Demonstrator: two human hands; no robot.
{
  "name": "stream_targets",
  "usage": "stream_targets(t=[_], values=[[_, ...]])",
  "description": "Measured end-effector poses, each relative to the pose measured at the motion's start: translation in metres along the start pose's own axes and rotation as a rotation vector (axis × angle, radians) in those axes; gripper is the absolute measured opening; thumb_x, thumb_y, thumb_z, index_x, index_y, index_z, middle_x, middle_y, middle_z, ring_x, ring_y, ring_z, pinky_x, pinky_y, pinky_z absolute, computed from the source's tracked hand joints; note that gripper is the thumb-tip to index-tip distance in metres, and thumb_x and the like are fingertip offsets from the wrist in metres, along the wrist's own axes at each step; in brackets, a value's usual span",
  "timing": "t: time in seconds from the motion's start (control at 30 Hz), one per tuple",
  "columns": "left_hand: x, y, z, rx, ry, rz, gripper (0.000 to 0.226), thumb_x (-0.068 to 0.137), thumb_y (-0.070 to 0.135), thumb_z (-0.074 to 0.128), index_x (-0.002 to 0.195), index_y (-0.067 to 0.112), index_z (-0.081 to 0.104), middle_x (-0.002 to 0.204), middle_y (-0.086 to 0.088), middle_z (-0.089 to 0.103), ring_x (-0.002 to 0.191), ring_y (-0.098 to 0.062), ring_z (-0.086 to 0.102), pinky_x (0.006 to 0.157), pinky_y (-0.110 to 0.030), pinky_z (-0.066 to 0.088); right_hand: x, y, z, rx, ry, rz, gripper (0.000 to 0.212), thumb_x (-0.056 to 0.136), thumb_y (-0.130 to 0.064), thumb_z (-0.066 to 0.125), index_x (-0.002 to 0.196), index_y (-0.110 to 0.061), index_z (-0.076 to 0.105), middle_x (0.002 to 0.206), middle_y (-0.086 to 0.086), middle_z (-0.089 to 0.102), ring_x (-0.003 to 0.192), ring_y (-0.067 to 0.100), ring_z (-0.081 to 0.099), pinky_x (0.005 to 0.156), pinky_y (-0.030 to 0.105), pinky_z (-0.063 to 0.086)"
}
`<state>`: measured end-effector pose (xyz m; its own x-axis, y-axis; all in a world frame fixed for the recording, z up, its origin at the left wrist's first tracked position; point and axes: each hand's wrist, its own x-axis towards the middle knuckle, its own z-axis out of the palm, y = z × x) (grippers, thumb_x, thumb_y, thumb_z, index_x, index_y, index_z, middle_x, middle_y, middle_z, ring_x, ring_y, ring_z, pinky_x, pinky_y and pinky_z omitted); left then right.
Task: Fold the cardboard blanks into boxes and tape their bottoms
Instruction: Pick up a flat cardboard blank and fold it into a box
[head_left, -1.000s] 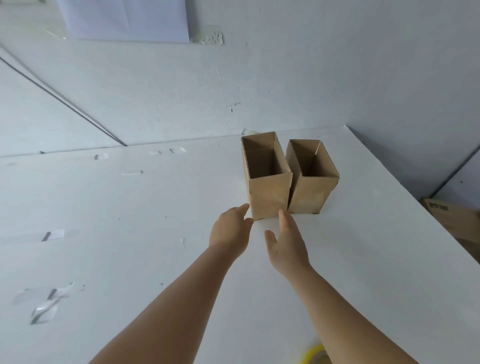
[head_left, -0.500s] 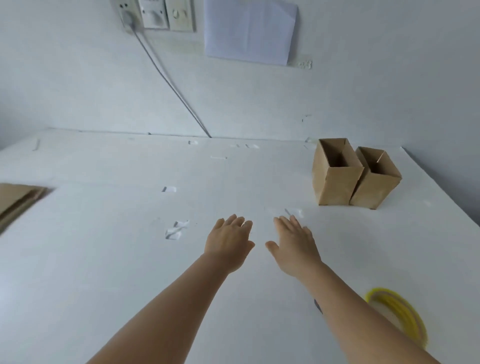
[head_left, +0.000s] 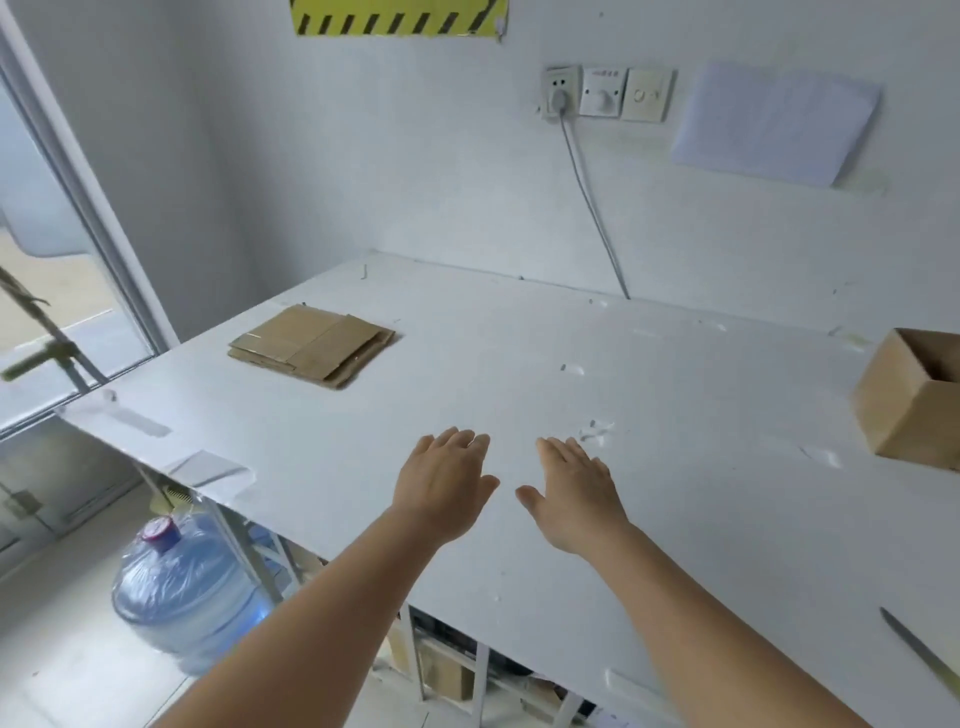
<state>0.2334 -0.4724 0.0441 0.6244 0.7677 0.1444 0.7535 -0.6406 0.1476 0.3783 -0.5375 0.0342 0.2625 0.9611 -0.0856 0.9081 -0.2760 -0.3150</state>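
Hovering above the middle of the white worktop (head_left: 675, 519), both hands are extended palm down, side by side and slightly apart. The left hand (head_left: 441, 488) has its fingers straight and loosely together, thumb out toward the right; its grip is spread and holds nothing. The right hand (head_left: 574, 493) matches it: fingers straight, thumb out toward the left, grip spread and empty. Whether either palm touches the worktop cannot be determined.

The stack of flat cardboard blanks (head_left: 311, 345) lies at the far left of the worktop, well apart from both hands, the sheets slightly offset from each other. One folded box (head_left: 906, 402) stands upright at the right edge of the view, open top up, partly cut off by the frame, also well apart from the hands.

Small scraps of clear tape (head_left: 597, 431) lie on the worktop just beyond the right hand. A thin blade-like object (head_left: 919, 654) lies at the near right edge; its type cannot be identified.

On the wall behind: a socket panel (head_left: 605, 93) with a cable (head_left: 592, 202) running down to the worktop, a white paper sheet (head_left: 774, 122), and a yellow-black hazard strip (head_left: 397, 18). A blue water bottle (head_left: 182, 587) stands on the floor below the worktop's left edge.
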Motion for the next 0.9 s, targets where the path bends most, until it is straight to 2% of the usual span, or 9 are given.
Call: stream_targets(t=[0.17,0.4,0.67,0.9], values=[[-0.033,-0.07,-0.02,0.009,0.027,-0.14,0.052,0.099,0.041,0.041,0.145,0.017,0.034,0.145,0.003,0.043,0.137,-0.015,0.034,0.111,-0.029,0.021,0.019,-0.071,0.016,-0.004,-0.051,-0.105,0.066,0.1,-0.041,0.036,0.152,-0.014,0.007,0.161,-0.001,0.007,0.148,0.018,-0.002,0.119,0.039,0.001],[-0.039,-0.161,-0.03,0.04,0.026,-0.293,0.053,0.099,0.041,0.041,0.145,0.017,0.035,0.147,0.002,0.042,0.137,-0.016,0.034,0.11,-0.03,0.023,0.075,-0.147,0.043,0.0,-0.097,-0.211,0.067,0.099,-0.042,0.037,0.152,-0.014,0.007,0.161,-0.001,0.008,0.148,0.018,-0.002,0.119,0.039,0.002],[0.011,-0.27,-0.039,0.058,0.029,-0.38,0.054,0.099,0.042,0.041,0.147,0.019,0.033,0.149,0.004,0.04,0.138,-0.017,0.034,0.11,-0.03,0.023,0.179,-0.214,0.066,0.06,-0.104,-0.251,0.066,0.099,-0.041,0.037,0.152,-0.012,0.01,0.16,0.001,0.01,0.148,0.019,0.001,0.119,0.039,0.004],[0.064,-0.35,-0.031,0.035,0.001,-0.447,0.056,0.099,0.043,0.04,0.149,0.02,0.029,0.151,0.003,0.037,0.139,-0.019,0.033,0.111,-0.031,0.023,0.26,-0.245,0.081,0.056,-0.109,-0.219,0.065,0.097,-0.043,0.04,0.15,-0.013,0.018,0.158,0.001,0.019,0.146,0.018,0.011,0.118,0.038,0.012]])
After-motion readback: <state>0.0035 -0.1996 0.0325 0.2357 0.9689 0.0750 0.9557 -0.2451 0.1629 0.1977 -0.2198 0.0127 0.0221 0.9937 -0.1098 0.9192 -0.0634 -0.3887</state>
